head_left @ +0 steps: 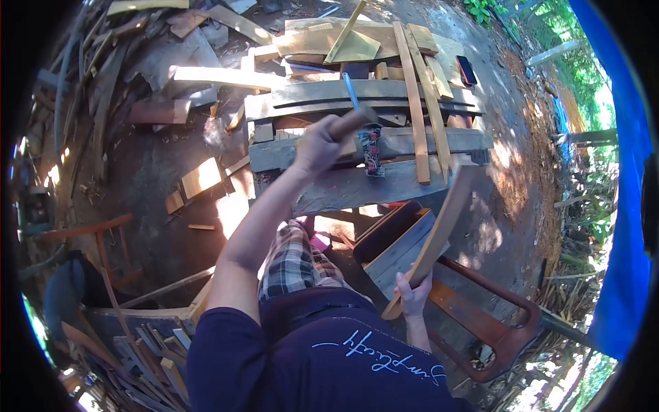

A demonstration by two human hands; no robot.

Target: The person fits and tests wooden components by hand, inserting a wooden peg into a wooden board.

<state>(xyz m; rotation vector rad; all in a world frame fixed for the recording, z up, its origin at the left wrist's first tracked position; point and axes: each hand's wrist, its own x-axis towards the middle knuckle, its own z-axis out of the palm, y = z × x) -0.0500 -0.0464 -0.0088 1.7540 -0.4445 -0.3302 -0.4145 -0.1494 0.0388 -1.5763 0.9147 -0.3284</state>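
My left hand (pixel 319 144) is closed round a short brown wooden piece (pixel 351 123), slightly blurred, above the rough wooden bench (pixel 371 185). Just beyond that piece a thin blue strip (pixel 351 89) points away; whether the two are joined is unclear. A patterned cloth (pixel 373 151) lies on the bench below it. Lower right, my right hand (pixel 414 295) grips the near end of a long wooden board (pixel 446 213), which slants up toward the bench's right corner.
Long strips (pixel 412 103) lie across the bench, with a phone (pixel 467 71) at its far right. A wooden box (pixel 398 254) and a brown chair (pixel 494 323) stand near my right hand. Scrap wood (pixel 103 89) is piled left; more sticks (pixel 151 350) stand lower left.
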